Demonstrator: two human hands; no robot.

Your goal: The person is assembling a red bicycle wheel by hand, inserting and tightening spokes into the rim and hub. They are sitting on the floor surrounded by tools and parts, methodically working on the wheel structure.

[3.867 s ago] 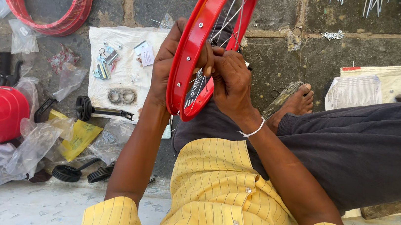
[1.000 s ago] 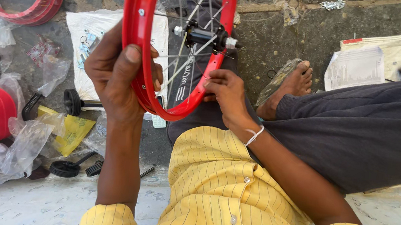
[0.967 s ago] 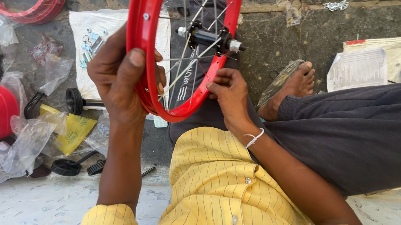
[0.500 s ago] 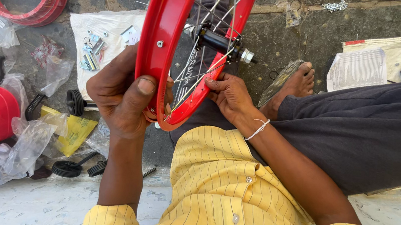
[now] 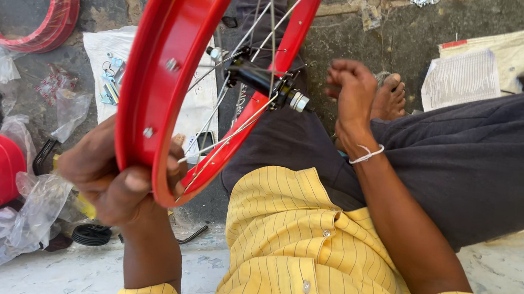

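While the left hand (image 5: 117,180) clamps its lower edge, a red wheel rim (image 5: 172,73) stands upright over the lap.
Held so the spokes (image 5: 237,131) and black hub (image 5: 262,81) face the person; right hand (image 5: 352,91), loosely open and empty, hovers just right of the hub, apart from it.

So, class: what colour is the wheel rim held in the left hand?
Red, with silver spokes; the wheel rim shows best in the head view, gripped by the left hand.

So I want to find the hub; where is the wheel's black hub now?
In the head view, the black hub sits upper centre inside the red rim, between the left hand gripping the rim and the right hand.
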